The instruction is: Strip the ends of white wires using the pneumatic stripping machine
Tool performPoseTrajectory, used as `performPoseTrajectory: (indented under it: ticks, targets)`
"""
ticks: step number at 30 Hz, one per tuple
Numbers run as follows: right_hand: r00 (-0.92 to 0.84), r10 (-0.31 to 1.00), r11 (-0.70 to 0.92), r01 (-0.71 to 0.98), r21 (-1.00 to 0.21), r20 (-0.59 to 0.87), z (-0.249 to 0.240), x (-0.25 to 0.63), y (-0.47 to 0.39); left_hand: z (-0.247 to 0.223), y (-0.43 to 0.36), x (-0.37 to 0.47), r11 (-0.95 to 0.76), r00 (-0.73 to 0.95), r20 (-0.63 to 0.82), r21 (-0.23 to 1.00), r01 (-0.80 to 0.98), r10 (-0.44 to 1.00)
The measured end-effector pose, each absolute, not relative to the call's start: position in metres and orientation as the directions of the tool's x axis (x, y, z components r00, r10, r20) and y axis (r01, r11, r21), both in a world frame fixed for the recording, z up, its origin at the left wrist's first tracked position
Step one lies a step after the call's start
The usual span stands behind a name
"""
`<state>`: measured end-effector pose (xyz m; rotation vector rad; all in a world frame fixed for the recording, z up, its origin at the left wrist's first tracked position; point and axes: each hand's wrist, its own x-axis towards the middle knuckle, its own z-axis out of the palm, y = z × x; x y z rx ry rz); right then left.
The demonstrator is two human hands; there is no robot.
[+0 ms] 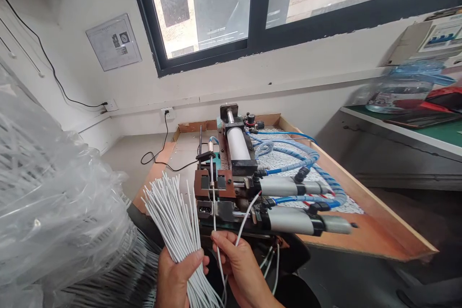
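My left hand point(180, 274) is wrapped round a thick bundle of white cables point(175, 221), their cut ends fanning upward. Beside it, my right hand point(238, 264) pinches a single white cable point(215, 219) between thumb and forefinger. That cable's upper end reaches into the jaws of a pneumatic machine point(214, 183). Another white cable point(247, 216) rises from behind the right hand's fingers and ends in a reddish tip near the machine's cylinders. Just how the right hand holds this second cable is hidden.
Silver air cylinders point(285, 221) and blue hoses point(306, 154) extend rightward from the machine. A wooden-edged tray point(390, 221) surrounds it, with white scraps inside. Clear plastic bags point(65, 202) bulge at left. A green-topped shelf point(426, 127) holds a plastic jug at right.
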<state>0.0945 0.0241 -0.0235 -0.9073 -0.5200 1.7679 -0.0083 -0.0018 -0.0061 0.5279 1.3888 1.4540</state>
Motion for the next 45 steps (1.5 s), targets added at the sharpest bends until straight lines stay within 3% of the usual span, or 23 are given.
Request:
performPoseTrajectory:
  ticks: [3, 6, 9, 14, 25, 29, 32, 37, 45]
  targets:
    - [-0.301, 0.909, -0.415, -0.609, -0.676, -0.288, -0.02, 0.092, 0.024, -0.005, -0.002, -0.009, 0.171, -0.359, -0.308, 0.915, -0.365, 0.881]
    - [-0.359, 0.902, -0.414, -0.559, -0.719, -0.239, -0.017, 0.089, 0.022, -0.003, -0.003, -0.009, 0.152, -0.301, -0.263, 0.926, -0.347, 0.917]
    - [-0.243, 0.941, -0.33, -0.523, -0.786, -0.234, -0.019, 0.089, 0.02, -0.001, -0.004, -0.008, 0.156, -0.265, -0.259, 0.922, -0.355, 0.929]
    - [-0.072, 0.962, -0.258, -0.555, -0.791, -0.264, -0.024, 0.093, 0.018, 0.001, -0.002, -0.006, 0.164, -0.315, -0.31, 0.895, -0.414, 0.897]
    - [-0.09, 0.935, -0.323, -0.62, -0.715, -0.344, -0.021, 0.096, 0.028, 0.0, -0.001, -0.006, 0.182, -0.369, -0.325, 0.91, -0.373, 0.871]
    - [-0.289, 0.909, -0.415, -0.595, -0.688, -0.299, -0.019, 0.093, 0.025, 0.002, -0.002, -0.006, 0.178, -0.335, -0.31, 0.911, -0.372, 0.89]
    - [-0.378, 0.892, -0.423, -0.503, -0.754, -0.248, -0.019, 0.091, 0.021, 0.005, -0.003, -0.005, 0.146, -0.247, -0.25, 0.916, -0.374, 0.936]
    - [-0.154, 0.953, -0.304, -0.505, -0.808, -0.262, -0.02, 0.093, 0.018, 0.003, -0.003, -0.006, 0.114, -0.225, -0.227, 0.897, -0.428, 0.947]
    - [-0.02, 0.937, -0.283, -0.632, -0.721, -0.349, -0.022, 0.094, 0.027, -0.001, 0.0, -0.011, 0.151, -0.269, -0.272, 0.905, -0.398, 0.924]
